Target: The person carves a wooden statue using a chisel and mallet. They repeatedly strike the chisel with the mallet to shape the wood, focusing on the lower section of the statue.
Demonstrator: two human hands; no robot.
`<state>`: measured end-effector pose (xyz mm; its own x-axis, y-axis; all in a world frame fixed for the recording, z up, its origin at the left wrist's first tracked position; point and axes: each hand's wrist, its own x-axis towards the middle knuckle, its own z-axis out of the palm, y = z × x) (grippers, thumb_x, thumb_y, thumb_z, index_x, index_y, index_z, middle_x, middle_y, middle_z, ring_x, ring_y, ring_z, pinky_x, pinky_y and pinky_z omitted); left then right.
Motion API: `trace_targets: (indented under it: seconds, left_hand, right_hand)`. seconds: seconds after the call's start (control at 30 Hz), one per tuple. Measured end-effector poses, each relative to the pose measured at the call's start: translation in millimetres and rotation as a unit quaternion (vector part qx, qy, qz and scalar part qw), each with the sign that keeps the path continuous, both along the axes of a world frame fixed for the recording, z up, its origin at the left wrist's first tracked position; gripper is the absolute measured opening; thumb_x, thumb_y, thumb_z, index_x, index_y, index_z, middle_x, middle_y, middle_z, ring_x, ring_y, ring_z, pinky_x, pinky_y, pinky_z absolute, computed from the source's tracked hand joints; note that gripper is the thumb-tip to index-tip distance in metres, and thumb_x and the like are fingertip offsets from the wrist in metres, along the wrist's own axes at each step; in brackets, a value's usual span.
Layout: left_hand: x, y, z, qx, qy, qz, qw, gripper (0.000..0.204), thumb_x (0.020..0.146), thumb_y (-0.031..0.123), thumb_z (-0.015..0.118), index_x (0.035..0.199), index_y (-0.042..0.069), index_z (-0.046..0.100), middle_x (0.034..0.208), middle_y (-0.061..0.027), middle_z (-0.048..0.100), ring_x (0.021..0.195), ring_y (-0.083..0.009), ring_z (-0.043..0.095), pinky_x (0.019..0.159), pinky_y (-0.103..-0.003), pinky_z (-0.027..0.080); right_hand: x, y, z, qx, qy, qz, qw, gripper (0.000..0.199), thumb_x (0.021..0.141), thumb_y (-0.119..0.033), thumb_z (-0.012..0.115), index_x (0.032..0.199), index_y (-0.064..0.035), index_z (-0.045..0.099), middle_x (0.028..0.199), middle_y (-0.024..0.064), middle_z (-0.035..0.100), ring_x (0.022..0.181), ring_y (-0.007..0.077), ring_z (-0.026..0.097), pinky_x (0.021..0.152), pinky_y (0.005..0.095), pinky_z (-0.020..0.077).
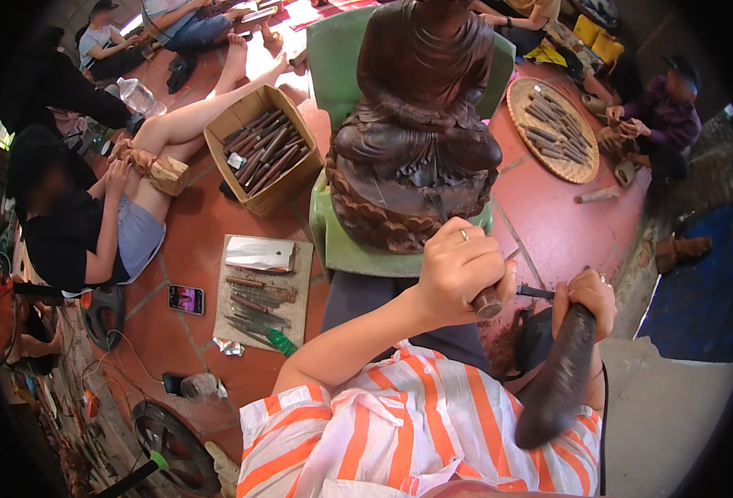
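Note:
A dark brown carved wooden statue (420,158) of a seated robed figure rests on a green plastic chair (366,264) before me; its head is cut off by the upper edge. My left hand (466,270), with a ring on one finger, is closed round a wooden-handled chisel (487,304) just below the statue's base. The chisel's dark metal blade points right, toward my other hand. My right hand (586,300) grips the narrow end of a dark wooden mallet (556,382), whose thick, slightly blurred head hangs down toward my striped shirt.
Left of the chair stands a cardboard box (254,202) of tools. Below it, a mat (302,282) carries several chisels, near a phone (186,300). A round woven tray (586,170) of tools lies right. A person (72,216) sits left, another (665,116) right.

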<state>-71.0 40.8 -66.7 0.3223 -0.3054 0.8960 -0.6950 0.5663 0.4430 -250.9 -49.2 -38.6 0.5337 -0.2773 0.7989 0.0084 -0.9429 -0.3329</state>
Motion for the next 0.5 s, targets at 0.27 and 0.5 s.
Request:
trace_targets:
  seconds: [0.27,0.5]
  left_hand:
    - [1.8,-0.6,-5.2,-0.008,-0.014,-0.013,1.000,0.033,0.061,-0.003,0.066,0.053,0.009,0.036,0.050,-0.0024,0.037,0.043,-0.0202,0.038,0.048,-0.032,0.033]
    - [-3.9,8.1,-2.6,-0.034,-0.041,-0.074,0.996,0.031,0.061,-0.002,0.067,0.054,0.009,0.039,0.053,-0.0018,0.043,0.045,-0.0195,0.043,0.051,-0.031,0.036]
  right_hand:
    - [3.7,-5.4,2.7,-0.038,-0.008,0.009,0.999,0.020,0.066,0.008,0.069,0.072,-0.0032,0.053,0.060,0.0071,0.049,0.049,0.0236,0.048,0.045,0.0339,0.0348]
    - [1.2,-6.5,8.5,-0.049,0.079,-0.025,0.995,0.031,0.062,0.010,0.071,0.080,-0.0058,0.052,0.059,0.0065,0.050,0.046,0.0215,0.049,0.044,0.0309,0.0355]
